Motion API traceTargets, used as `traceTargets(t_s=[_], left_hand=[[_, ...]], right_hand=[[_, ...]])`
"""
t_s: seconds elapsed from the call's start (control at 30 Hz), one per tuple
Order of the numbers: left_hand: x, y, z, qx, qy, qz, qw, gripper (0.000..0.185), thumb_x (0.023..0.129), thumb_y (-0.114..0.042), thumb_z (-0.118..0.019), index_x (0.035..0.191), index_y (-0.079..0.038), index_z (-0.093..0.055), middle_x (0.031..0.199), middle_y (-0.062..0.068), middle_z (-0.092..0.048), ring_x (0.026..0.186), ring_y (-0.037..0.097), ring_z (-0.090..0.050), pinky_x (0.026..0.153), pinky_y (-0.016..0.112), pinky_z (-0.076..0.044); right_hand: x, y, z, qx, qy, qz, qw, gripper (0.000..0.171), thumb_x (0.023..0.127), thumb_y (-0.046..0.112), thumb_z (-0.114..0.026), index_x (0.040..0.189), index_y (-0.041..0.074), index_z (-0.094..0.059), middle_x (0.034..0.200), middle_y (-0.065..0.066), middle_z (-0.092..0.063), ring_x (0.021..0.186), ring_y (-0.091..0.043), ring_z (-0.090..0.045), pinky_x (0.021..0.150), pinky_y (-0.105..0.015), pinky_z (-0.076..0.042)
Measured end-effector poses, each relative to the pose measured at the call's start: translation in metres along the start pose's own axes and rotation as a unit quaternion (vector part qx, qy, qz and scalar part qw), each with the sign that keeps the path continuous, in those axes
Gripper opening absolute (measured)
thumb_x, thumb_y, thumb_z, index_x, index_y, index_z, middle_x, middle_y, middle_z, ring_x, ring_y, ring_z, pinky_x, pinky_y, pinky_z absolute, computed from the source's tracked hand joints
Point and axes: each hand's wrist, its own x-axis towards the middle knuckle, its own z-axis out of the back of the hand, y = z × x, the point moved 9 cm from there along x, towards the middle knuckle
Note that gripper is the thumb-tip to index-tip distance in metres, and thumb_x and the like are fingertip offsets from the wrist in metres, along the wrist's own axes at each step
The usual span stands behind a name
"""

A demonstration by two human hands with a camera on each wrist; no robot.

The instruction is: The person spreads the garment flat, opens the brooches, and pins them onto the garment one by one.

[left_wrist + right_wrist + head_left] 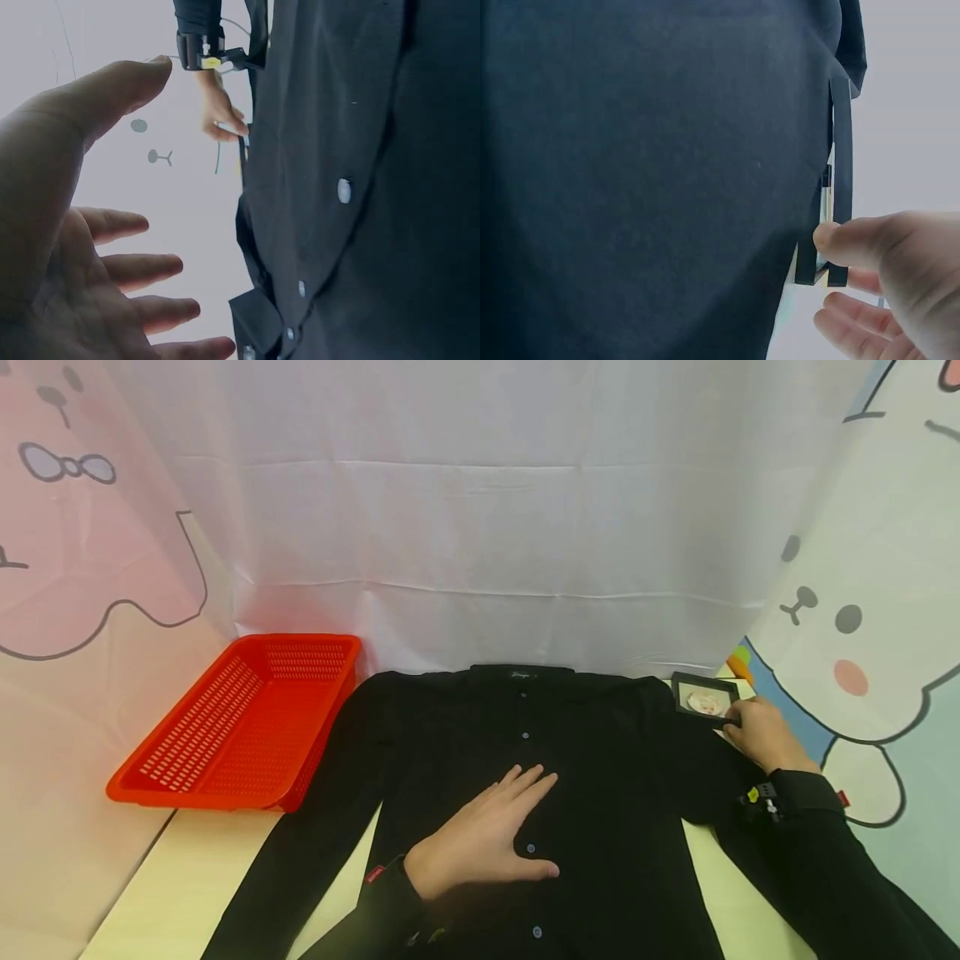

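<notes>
A black button-front shirt [592,777] lies spread flat on the table, collar toward the far wall. My left hand [487,835] lies flat and open on its front, beside the button placket [343,190]. At the shirt's right shoulder, my right hand [757,731] pinches the near corner of a small black frame [703,700] with a pale picture in it. In the right wrist view the thumb [847,241] presses on the frame's edge [841,180], right beside the dark cloth [652,172].
A red slotted plastic basket [240,722] sits at the table's far left, empty. White and cartoon-printed curtains close in the back and both sides. Bare pale tabletop [187,885] shows at the front left, beside the shirt's sleeve.
</notes>
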Motion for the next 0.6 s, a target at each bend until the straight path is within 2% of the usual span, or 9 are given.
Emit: traceTargets(t_s=[0.23,0.4,0.6], left_hand=[[0.017,-0.017,0.014,0.029,-0.021,-0.045,0.9983,0.099,0.081,-0.072,-0.057,0.156,-0.024,-0.014,0.160,0.004,-0.021,0.145,0.033,-0.026,0.108,0.049,-0.038],[0.024,-0.024,0.021,0.024,-0.023,-0.055,0.9980,0.098,0.081,-0.070,-0.058,0.156,-0.026,-0.014,0.161,0.001,-0.020,0.145,0.033,-0.027,0.109,0.047,-0.038],[0.031,-0.022,0.032,0.017,-0.031,-0.054,0.9979,0.096,0.081,-0.066,-0.062,0.155,-0.026,-0.016,0.161,0.000,-0.018,0.147,0.030,-0.022,0.110,0.048,-0.037]], right_hand=[[0.001,-0.001,0.010,-0.004,-0.021,0.005,1.000,0.010,0.084,-0.001,-0.064,0.089,-0.010,-0.061,0.090,-0.032,-0.054,0.084,-0.045,-0.051,0.069,-0.054,-0.043],[0.005,0.000,0.019,-0.001,-0.033,0.003,0.999,0.014,0.087,-0.001,-0.061,0.095,-0.012,-0.060,0.092,-0.033,-0.056,0.084,-0.046,-0.055,0.069,-0.054,-0.045],[0.012,-0.001,0.030,0.005,-0.035,-0.004,0.999,0.015,0.090,0.001,-0.059,0.098,-0.011,-0.061,0.092,-0.033,-0.060,0.081,-0.045,-0.057,0.065,-0.051,-0.045]])
